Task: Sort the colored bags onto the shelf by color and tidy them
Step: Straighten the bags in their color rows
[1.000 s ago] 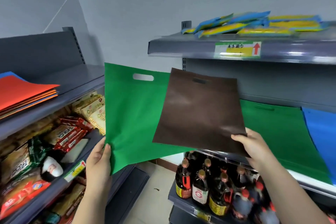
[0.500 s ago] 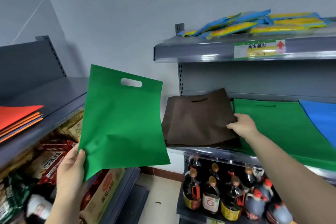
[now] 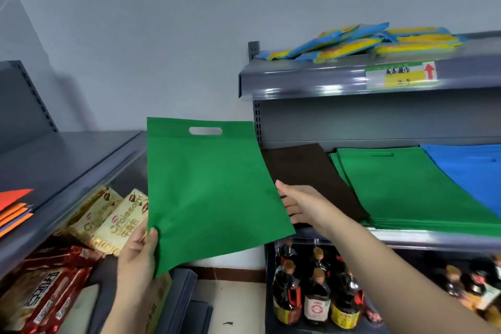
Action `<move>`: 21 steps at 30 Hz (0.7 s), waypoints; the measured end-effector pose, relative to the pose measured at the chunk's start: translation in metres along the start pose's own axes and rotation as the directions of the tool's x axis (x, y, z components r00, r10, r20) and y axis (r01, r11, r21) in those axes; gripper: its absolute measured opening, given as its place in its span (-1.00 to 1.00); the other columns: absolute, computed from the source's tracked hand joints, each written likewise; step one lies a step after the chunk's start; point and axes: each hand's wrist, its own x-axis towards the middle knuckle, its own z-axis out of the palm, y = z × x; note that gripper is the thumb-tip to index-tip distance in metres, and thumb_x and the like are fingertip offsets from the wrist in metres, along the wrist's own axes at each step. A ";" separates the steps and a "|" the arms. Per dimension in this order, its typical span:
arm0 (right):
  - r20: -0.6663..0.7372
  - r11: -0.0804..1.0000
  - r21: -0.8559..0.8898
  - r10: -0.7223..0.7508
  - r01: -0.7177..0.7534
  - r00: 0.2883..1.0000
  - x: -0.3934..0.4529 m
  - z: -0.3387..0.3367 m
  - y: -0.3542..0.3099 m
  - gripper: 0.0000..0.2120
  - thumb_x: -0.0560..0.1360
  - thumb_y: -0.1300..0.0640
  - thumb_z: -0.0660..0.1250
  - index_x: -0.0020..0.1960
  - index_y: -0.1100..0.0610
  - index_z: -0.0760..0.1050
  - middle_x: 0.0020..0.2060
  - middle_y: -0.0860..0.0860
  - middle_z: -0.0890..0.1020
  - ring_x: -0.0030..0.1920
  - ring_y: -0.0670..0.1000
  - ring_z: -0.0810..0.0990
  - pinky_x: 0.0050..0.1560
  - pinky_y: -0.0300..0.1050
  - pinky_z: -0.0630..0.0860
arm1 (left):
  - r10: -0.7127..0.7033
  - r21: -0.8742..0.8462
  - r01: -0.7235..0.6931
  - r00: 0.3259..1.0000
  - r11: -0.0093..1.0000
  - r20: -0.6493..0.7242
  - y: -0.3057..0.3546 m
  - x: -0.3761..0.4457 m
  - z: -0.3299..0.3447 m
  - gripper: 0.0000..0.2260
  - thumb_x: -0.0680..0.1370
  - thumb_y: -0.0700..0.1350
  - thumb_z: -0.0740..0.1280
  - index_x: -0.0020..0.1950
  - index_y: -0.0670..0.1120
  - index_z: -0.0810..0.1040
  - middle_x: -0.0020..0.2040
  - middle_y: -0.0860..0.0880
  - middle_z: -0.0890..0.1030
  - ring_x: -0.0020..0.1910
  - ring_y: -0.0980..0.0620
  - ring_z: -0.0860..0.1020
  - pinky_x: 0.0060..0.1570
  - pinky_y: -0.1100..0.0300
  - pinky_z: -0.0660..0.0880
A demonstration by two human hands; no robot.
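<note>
Far left, on a grey shelf, lies a red pile [image 3: 12, 198] with orange bags [image 3: 15, 218] under it. Below them sit snack packs [image 3: 113, 217].

Next comes the left hand [image 3: 138, 255]. It pinches the bottom left corner of a green bag [image 3: 208, 187], thumb on the front, and holds the bag up in the air between the two shelves. The bag hangs flat, with its handle hole at the top.

The right hand [image 3: 301, 202] is at the right edge of that bag. Its fingers are stretched out and mostly straight. The thumb tip is at the bag's edge, but the other fingers go behind the bag, so I cannot tell if they grip it yet. The hand hovers over the brown bags [image 3: 309, 171], which lie flat on the right shelf [image 3: 406, 238].

Just right of the brown bags is the green pile [image 3: 406, 184], and then the blue pile [image 3: 471, 165], which lies over the green pile's right side. Bottles [image 3: 317, 295] stand underneath.

The step now looks like putting this green bag away. I think the right hand should take hold of the bag's edge. Then both hands can carry it over the brown bags and lay it flat on the green pile, with the edges lined up so it looks neat.
</note>
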 end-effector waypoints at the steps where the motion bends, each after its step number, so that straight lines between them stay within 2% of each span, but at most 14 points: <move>1: -0.044 0.999 0.004 -0.032 0.032 0.999 -0.001 -0.002 0.001 -0.69 0.51 -0.04 0.33 0.10 0.17 0.55 -0.06 0.07 0.66 -0.11 0.03 0.64 -0.19 -0.16 0.56 | 0.011 -0.009 -0.011 0.999 1.000 0.032 -0.001 0.001 0.008 -0.68 0.62 -0.31 0.10 0.04 0.03 0.57 -0.19 0.16 0.69 -0.23 0.24 0.64 -0.28 0.39 0.55; 2: -0.092 0.998 -0.012 -0.066 0.065 0.994 -0.002 -0.005 0.002 -0.75 0.51 0.06 0.36 0.09 0.20 0.56 -0.08 0.07 0.67 -0.12 0.02 0.65 -0.15 -0.15 0.58 | 0.019 -0.022 -0.018 0.998 1.000 0.064 -0.002 0.001 0.017 -0.74 0.62 -0.29 0.12 0.08 -0.01 0.54 -0.21 0.16 0.68 -0.24 0.24 0.64 -0.29 0.40 0.55; 4: -0.210 0.991 -0.084 -0.120 0.105 0.970 -0.002 -0.016 0.006 -0.87 0.49 0.27 0.37 0.03 0.26 0.58 -0.16 0.10 0.67 -0.18 0.03 0.64 -0.07 -0.07 0.60 | 0.015 -0.021 -0.013 0.994 1.000 0.112 -0.006 0.002 0.033 -0.77 0.59 -0.23 0.17 0.14 -0.02 0.54 -0.12 0.10 0.69 -0.15 0.18 0.65 -0.22 0.37 0.56; 5: -0.260 0.986 -0.126 -0.135 0.105 0.956 -0.003 -0.022 0.009 -0.92 0.48 0.32 0.36 -0.04 0.23 0.59 -0.16 0.13 0.67 -0.18 0.07 0.64 -0.01 -0.02 0.59 | 0.011 -0.021 -0.008 0.992 1.000 0.128 -0.008 0.003 0.039 -0.75 0.60 -0.23 0.17 0.14 0.01 0.56 -0.05 0.08 0.69 -0.09 0.14 0.64 -0.18 0.34 0.57; 7: -0.338 0.979 -0.180 -0.149 0.091 0.929 -0.003 -0.036 0.017 -0.89 0.47 0.34 0.36 -0.16 0.16 0.58 -0.11 0.19 0.67 -0.09 0.15 0.65 0.08 0.09 0.56 | -0.007 -0.016 0.009 0.987 1.000 0.162 -0.011 0.005 0.054 -0.69 0.62 -0.27 0.14 0.11 0.06 0.58 -0.01 0.04 0.68 -0.06 0.11 0.65 -0.19 0.30 0.58; 9: -0.401 0.977 -0.199 -0.149 0.073 0.904 -0.005 -0.052 0.025 -0.93 0.46 0.31 0.39 -0.06 0.24 0.59 -0.05 0.21 0.66 -0.01 0.17 0.64 0.14 0.13 0.53 | -0.027 -0.010 0.030 0.978 0.999 0.207 -0.012 0.004 0.073 -0.69 0.62 -0.30 0.12 0.12 0.02 0.57 -0.05 0.03 0.69 -0.10 0.10 0.66 -0.24 0.30 0.57; 12: -0.497 0.985 -0.164 -0.136 0.061 0.857 -0.009 -0.083 0.033 -0.72 0.44 0.29 0.42 0.13 0.33 0.51 -0.01 0.14 0.59 0.05 0.12 0.58 0.23 0.05 0.47 | -0.031 -0.017 0.037 0.961 0.999 0.276 -0.012 -0.001 0.105 -0.71 0.61 -0.32 0.13 0.18 -0.07 0.55 -0.07 0.03 0.70 -0.10 0.07 0.66 -0.26 0.28 0.58; 15: -0.527 0.989 -0.128 -0.129 0.072 0.840 -0.014 -0.117 0.040 -0.77 0.44 0.30 0.42 0.09 0.25 0.50 -0.04 0.14 0.56 0.02 0.10 0.55 0.22 0.01 0.47 | -0.032 -0.006 0.036 0.954 0.999 0.299 -0.014 -0.007 0.139 -0.70 0.60 -0.32 0.16 0.11 0.00 0.57 -0.13 0.04 0.70 -0.12 0.07 0.67 -0.25 0.24 0.60; 17: -0.543 0.989 -0.125 -0.132 0.075 0.829 -0.016 -0.141 0.044 -0.85 0.44 0.31 0.42 -0.07 0.16 0.48 -0.10 0.12 0.57 -0.05 0.07 0.54 0.15 -0.04 0.48 | -0.037 0.014 0.035 0.945 0.999 0.324 -0.016 -0.012 0.162 -0.70 0.60 -0.33 0.17 0.08 0.01 0.59 -0.09 0.00 0.70 -0.07 0.02 0.66 -0.15 0.17 0.62; 19: -0.570 0.990 -0.119 -0.134 0.080 0.810 -0.021 -0.165 0.045 -0.78 0.45 0.34 0.40 -0.22 0.09 0.44 -0.24 0.04 0.55 -0.14 0.03 0.52 0.06 -0.10 0.44 | -0.022 0.027 0.013 0.933 1.000 0.360 -0.020 -0.019 0.186 -0.70 0.59 -0.35 0.17 0.09 -0.02 0.59 -0.06 -0.01 0.70 -0.02 -0.01 0.65 -0.11 0.17 0.61; 21: -0.586 0.990 -0.118 -0.129 0.073 0.800 -0.024 -0.189 0.048 -0.76 0.45 0.35 0.40 -0.26 0.08 0.43 -0.27 0.02 0.54 -0.16 0.02 0.52 0.06 -0.11 0.43 | -0.009 0.041 -0.007 0.922 0.999 0.386 -0.024 -0.026 0.210 -0.70 0.59 -0.36 0.17 0.10 -0.03 0.59 -0.06 0.00 0.70 -0.01 0.00 0.65 -0.09 0.19 0.60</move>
